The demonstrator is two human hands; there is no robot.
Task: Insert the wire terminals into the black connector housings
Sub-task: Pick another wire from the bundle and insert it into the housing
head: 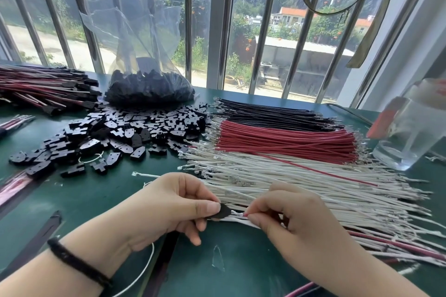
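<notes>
I see my left hand (169, 205) low in the middle of the view, its thumb and curled fingers (211, 206) pinching a small black housing (223, 211) just above the green table (79, 198). My right hand (293, 216) meets it from the right, fingers pinched tight on a wire (237, 213) whose end sits at the housing's open side; the wire looks white with a touch of red at the fingertips, and I cannot tell how far in it is. The housing is flat, matte and dark, mostly hidden under the thumb. Behind my hands lie three sheaves of wires, white (301, 176), red (284, 140) and black (265, 111), side by side. To their left spreads a loose heap of black housings (115, 137), with a clear bag (149, 89) of more behind it. Finished bundles (43, 87) lie far left. I can read no writing or labels anywhere.
</notes>
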